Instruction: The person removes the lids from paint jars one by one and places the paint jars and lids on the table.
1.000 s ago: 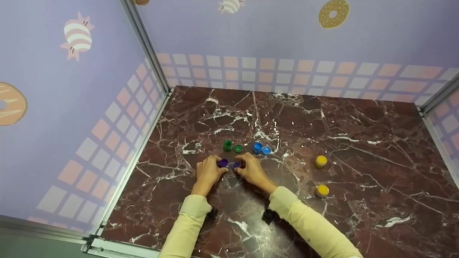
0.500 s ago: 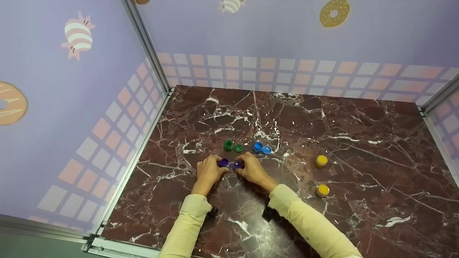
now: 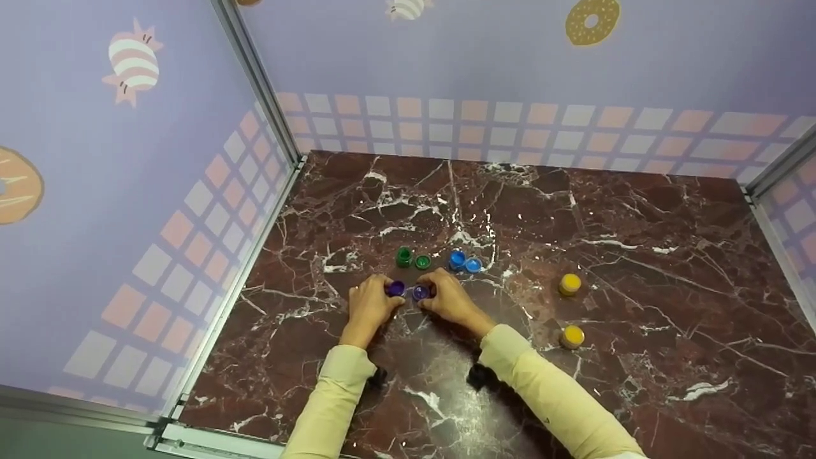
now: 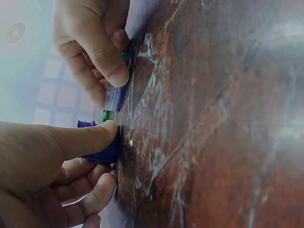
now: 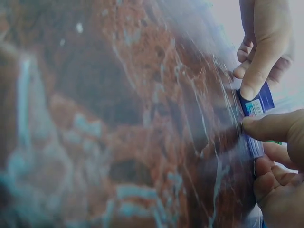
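My left hand (image 3: 371, 303) pinches a small open paint jar (image 3: 396, 288) of purple paint between thumb and fingers. In the left wrist view the jar (image 4: 102, 153) stands upright on the tabletop. Just to its right, my right hand (image 3: 451, 299) pinches the jar's round purple lid (image 3: 421, 292) by its edge, inner side up. Low against the table, the ridged lid (image 4: 114, 98) sits beside the jar. A small printed label shows on the jar (image 5: 257, 105) in the right wrist view.
Behind the hands stand an open green paint jar (image 3: 404, 257) with its lid (image 3: 423, 262) and an open blue jar (image 3: 457, 259) touching its lid (image 3: 473, 265). Two yellow-topped jars (image 3: 570, 284) are at the right on the marbled table (image 3: 669, 287). Patterned walls (image 3: 484, 57) enclose it.
The purple lid in my right hand has turned flatter, so more of its inside shows. My left hand and the purple jar stay almost where they were.
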`<state>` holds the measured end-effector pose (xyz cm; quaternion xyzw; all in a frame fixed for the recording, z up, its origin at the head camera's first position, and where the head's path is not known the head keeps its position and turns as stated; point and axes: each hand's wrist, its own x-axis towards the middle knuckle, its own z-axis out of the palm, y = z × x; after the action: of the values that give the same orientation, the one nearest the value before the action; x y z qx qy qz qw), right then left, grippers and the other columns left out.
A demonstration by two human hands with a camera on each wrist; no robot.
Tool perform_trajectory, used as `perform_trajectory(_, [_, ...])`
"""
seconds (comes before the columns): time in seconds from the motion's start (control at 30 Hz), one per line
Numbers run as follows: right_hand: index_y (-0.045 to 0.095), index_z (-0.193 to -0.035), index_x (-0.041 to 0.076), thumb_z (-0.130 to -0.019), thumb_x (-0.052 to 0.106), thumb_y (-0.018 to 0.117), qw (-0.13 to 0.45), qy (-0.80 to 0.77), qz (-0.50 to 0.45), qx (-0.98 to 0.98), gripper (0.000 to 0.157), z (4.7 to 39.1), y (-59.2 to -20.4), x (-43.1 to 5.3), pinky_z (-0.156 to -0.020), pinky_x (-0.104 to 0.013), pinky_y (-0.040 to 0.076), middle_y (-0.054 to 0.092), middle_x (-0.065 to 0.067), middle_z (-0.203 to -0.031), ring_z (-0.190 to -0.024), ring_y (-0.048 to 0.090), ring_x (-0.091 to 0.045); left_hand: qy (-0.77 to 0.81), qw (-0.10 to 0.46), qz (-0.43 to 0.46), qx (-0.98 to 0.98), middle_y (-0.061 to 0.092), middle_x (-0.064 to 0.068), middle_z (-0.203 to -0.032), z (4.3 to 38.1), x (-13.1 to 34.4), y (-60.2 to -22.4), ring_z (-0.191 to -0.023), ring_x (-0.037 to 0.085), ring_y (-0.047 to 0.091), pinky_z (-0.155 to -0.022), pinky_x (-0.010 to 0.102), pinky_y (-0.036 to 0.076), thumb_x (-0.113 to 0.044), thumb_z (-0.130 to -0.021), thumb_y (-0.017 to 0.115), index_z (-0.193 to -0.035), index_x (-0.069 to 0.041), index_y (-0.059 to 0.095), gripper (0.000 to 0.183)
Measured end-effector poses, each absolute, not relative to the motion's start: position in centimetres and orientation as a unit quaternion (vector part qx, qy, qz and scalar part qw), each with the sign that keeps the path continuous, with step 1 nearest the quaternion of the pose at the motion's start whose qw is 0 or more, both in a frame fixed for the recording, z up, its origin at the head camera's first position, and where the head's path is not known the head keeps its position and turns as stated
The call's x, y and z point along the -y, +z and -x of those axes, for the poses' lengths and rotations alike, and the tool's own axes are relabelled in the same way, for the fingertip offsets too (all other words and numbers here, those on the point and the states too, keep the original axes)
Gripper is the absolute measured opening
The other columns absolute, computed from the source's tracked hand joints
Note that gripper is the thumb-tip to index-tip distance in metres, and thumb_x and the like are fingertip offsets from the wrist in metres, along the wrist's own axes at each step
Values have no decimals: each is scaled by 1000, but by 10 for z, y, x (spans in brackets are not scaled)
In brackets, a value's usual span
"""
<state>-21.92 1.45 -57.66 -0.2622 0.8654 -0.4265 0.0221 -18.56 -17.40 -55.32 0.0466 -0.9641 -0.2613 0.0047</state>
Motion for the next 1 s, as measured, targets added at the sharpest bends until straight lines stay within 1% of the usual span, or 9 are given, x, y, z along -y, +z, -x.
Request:
perform_trajectory(0.2, [71, -117, -5, -80, 6, 85, 34, -441, 252, -861, 42, 219, -576, -18, -78, -40, 51, 62, -13, -96, -87, 59, -26, -260, 12, -45, 964, 72, 12, -113, 185, 174, -553, -109, 36, 67, -99, 54, 42, -28, -84, 87, -112, -6, 73, 39])
perform_trajectory(0.3, [69, -120, -5, -83, 9, 82, 38, -446, 247, -860, 41, 217, -575, -20, -78, -40, 51, 62, -13, -97, -87, 59, -25, -263, 17, -39, 964, 72, 12, -112, 184, 173, -552, -108, 36, 67, -98, 54, 42, -27, -84, 87, -112, -5, 73, 39])
perform_trajectory(0.47, [67, -124, -6, -88, 10, 79, 38, -452, 239, -859, 42, 212, -573, -24, -82, -43, 52, 62, -15, -102, -90, 61, -27, -269, 24, -36, 962, 72, 13, -111, 183, 172, -552, -107, 37, 67, -97, 53, 42, -25, -83, 88, -111, -4, 73, 38])
perform_trajectory(0.7, [66, -125, -6, -89, 9, 78, 24, -471, 228, -852, 41, 206, -570, -37, -84, -45, 54, 62, -20, -108, -93, 64, -31, -284, 40, -32, 957, 73, 16, -111, 183, 172, -552, -106, 39, 67, -96, 52, 41, -22, -82, 89, -109, -2, 72, 38])
perform_trajectory(0.83, [65, -126, -6, -89, 9, 77, 23, -474, 224, -851, 42, 203, -567, -45, -86, -47, 55, 61, -22, -110, -94, 65, -33, -291, 39, -33, 955, 72, 17, -112, 182, 173, -553, -106, 39, 67, -97, 53, 40, -22, -82, 89, -109, -1, 72, 38])
perform_trajectory(1.0, [64, -126, -6, -89, 9, 77, 16, -467, 227, -855, 42, 196, -563, -54, -86, -47, 55, 61, -20, -107, -94, 63, -32, -295, 36, -33, 954, 72, 17, -113, 182, 173, -555, -108, 39, 66, -96, 54, 40, -22, -82, 88, -111, -1, 72, 39])
